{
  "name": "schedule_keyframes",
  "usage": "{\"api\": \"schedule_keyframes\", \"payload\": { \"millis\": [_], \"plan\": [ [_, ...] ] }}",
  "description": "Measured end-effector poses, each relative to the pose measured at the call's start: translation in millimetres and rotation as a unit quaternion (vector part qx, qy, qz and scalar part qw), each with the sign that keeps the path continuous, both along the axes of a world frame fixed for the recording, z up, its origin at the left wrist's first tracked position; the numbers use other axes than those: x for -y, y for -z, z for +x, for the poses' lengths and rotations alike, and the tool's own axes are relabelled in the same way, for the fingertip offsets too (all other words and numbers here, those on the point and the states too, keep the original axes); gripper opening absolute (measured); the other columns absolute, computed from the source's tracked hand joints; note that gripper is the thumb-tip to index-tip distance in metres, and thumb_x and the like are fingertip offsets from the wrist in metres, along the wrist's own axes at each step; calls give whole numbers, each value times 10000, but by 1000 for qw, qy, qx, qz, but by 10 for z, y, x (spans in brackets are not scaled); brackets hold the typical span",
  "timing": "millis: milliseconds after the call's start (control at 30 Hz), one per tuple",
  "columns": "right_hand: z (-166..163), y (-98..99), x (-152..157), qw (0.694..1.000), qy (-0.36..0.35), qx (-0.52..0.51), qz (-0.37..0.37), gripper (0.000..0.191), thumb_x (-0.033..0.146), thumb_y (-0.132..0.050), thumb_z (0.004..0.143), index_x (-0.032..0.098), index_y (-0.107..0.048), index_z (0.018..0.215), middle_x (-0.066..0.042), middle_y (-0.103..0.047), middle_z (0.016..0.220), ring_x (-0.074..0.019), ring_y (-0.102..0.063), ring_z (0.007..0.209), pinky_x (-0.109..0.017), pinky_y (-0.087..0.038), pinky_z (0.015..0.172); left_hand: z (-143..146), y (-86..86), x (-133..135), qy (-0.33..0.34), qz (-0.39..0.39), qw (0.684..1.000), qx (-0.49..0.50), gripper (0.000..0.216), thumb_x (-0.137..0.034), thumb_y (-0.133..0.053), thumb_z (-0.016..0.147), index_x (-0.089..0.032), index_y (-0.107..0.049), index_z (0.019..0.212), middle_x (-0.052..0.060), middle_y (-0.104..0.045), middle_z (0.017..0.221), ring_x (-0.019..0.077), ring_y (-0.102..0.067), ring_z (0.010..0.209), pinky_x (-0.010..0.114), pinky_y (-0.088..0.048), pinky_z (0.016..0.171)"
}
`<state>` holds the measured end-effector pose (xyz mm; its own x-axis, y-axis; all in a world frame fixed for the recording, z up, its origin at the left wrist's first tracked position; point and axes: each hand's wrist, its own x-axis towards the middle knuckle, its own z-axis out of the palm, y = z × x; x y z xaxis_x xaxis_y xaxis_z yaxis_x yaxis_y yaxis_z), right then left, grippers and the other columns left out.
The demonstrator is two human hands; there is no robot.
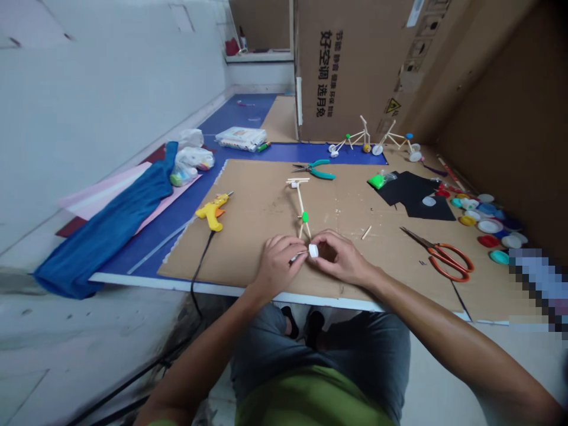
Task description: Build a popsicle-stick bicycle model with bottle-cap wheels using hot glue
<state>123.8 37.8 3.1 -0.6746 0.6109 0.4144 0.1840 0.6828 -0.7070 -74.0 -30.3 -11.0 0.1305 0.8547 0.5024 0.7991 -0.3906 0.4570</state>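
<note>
Near the front edge of the cardboard sheet, my right hand (339, 255) pinches a white bottle cap (313, 251) between thumb and fingers. My left hand (280, 260) is closed just beside it, fingers round the near end of a small stick model (302, 198). The model has pale wooden sticks, a green cap (305, 217) in its middle and short crosspieces at the far end. A thin rod between the hands points at the white cap; whether it enters the cap I cannot tell. My left fingers hide part of the near end.
A yellow glue gun (213, 212) with a cord lies left, teal pliers (317, 170) ahead, orange-handled scissors (444, 257) right. Many bottle caps (489, 226) and black sheets (412, 192) lie further right. Two finished-looking stick models (355, 139) stand against the big cardboard box (355, 65).
</note>
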Motion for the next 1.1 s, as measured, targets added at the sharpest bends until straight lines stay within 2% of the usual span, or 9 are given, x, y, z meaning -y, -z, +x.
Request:
{"api": "schedule_keyframes", "payload": {
  "millis": [133, 333, 533, 1100],
  "plan": [
    [-1, 47, -11, 998, 9, 45, -34, 235, 193, -664, 822, 218, -589, 1042, -34, -635, 917, -165, -576, 761, -291, -477, 710, 24, -32, 31, -5, 1, 999, -41, 145, -230, -562, 946, -222, -692, 881, 44, -744, 983, 210, -635, 970, 387, -425, 883],
    [-15, 32, -26, 998, -9, 57, -38, 258, 220, -642, 854, 213, -628, 1111, -72, -687, 1024, -198, -637, 873, -328, -506, 789, 42, -33, 54, 4, 19, 997, -79, 162, -216, -535, 962, -210, -694, 926, 45, -730, 955, 213, -602, 945, 382, -380, 846],
    [8, 87, -56, 994, 2, 66, -84, 258, 269, -668, 852, 206, -652, 1102, -55, -719, 1001, -195, -668, 869, -315, -528, 792, 46, -20, 47, -4, 73, 991, -111, 202, -214, -511, 972, -189, -682, 866, 33, -726, 886, 197, -585, 872, 377, -347, 794],
    [39, 160, -85, 990, -6, 77, -120, 264, 323, -686, 877, 223, -655, 1120, -76, -713, 1091, -218, -681, 960, -359, -545, 883, 30, 4, 45, 7, 74, 993, -92, 190, -200, -518, 948, -173, -673, 842, 25, -737, 893, 193, -605, 882, 389, -317, 809]
  ]
}}
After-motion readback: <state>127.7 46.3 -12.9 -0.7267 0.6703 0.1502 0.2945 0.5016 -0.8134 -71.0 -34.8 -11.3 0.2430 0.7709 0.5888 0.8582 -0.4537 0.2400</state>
